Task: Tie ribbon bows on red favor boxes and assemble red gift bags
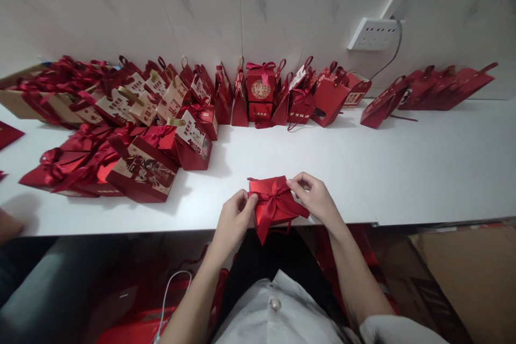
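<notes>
Holding ribbon-tied red box (279, 216) at worktop (423, 172) front edge, lower centre of frame.
Pinched by left hand (237, 212) at left side, right hand (315, 196) at upper-right corner. Room to move at right, packed boxes (143, 169) at left. Gold characters, too small to read, on upper-centre box (261, 89).

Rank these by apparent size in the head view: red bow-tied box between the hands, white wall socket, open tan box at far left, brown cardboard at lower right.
1. Brown cardboard, cut off by the frame
2. Open tan box
3. Red bow-tied box
4. White wall socket
</notes>
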Demonstrator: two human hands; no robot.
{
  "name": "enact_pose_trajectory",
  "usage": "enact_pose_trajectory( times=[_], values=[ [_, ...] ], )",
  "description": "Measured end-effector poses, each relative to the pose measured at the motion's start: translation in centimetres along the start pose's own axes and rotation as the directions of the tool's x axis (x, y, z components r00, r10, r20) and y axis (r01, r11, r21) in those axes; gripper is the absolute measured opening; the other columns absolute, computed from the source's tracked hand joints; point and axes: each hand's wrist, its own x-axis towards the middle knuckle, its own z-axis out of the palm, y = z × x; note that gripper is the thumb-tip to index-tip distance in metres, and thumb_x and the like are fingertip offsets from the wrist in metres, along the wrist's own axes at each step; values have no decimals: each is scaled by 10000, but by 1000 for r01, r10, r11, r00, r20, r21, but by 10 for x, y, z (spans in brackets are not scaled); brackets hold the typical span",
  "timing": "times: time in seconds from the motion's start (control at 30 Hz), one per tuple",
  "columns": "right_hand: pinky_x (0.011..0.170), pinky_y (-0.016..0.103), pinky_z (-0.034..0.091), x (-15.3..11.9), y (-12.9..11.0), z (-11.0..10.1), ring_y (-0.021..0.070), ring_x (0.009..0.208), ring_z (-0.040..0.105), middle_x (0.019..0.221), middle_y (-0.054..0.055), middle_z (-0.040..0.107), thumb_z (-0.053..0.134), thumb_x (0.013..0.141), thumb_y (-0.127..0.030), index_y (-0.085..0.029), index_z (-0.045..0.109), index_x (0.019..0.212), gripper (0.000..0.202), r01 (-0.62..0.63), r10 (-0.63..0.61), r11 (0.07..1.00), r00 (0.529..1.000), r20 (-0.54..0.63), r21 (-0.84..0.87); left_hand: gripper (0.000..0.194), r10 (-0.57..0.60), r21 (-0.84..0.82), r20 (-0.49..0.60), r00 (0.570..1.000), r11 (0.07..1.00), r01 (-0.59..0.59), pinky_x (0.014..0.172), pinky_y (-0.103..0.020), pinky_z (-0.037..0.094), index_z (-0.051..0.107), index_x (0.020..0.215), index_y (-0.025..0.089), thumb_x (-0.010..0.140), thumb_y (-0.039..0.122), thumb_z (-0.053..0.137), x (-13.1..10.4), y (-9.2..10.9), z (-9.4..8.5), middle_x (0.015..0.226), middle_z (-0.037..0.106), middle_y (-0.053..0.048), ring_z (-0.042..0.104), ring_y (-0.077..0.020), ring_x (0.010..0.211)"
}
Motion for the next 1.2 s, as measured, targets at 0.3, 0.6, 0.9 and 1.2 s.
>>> enact_pose_trajectory(
  times=[0.3, 0.6, 0.9, 1.2],
  values=[
    [498, 220, 358, -21, 3, 10, 86, 503, 432, 534, -44, 501, 744, 600, -502, -182, 541, 603, 379, -178, 188, 890, 982, 17, 419, 283, 39, -79, -161, 986, 996, -52, 545, -221, 298, 401, 687, 203, 869, 414, 454, 4, -7, 9, 600, 388, 58, 374, -104, 565],
    [474, 208, 342, -26, 9, 14, 76, 489, 392, 504, -51, 473, 801, 547, -440, -186, 514, 552, 383, -238, 273, 771, 962, 30, 591, 241, 94, 122, -239, 966, 990, -66, 536, -239, 312, 387, 722, 220, 887, 395, 403, 1, -8, 15, 587, 421, 52, 425, -119, 532],
    [472, 189, 336, -28, 16, 20, 56, 488, 382, 521, -58, 478, 832, 505, -432, -169, 532, 546, 402, -292, 356, 621, 932, 70, 727, 224, 125, 132, -266, 956, 987, -92, 544, -233, 336, 375, 716, 222, 896, 356, 381, 0, -10, 19, 610, 448, 40, 438, -117, 546],
    [444, 218, 367, -26, 19, 26, 69, 465, 393, 508, -53, 459, 833, 471, -463, -181, 521, 537, 426, -327, 417, 560, 905, 81, 761, 235, 102, 20, -335, 937, 995, -102, 517, -221, 330, 381, 712, 220, 895, 366, 396, -1, -18, 26, 589, 389, 52, 385, -111, 524]
  ],
)
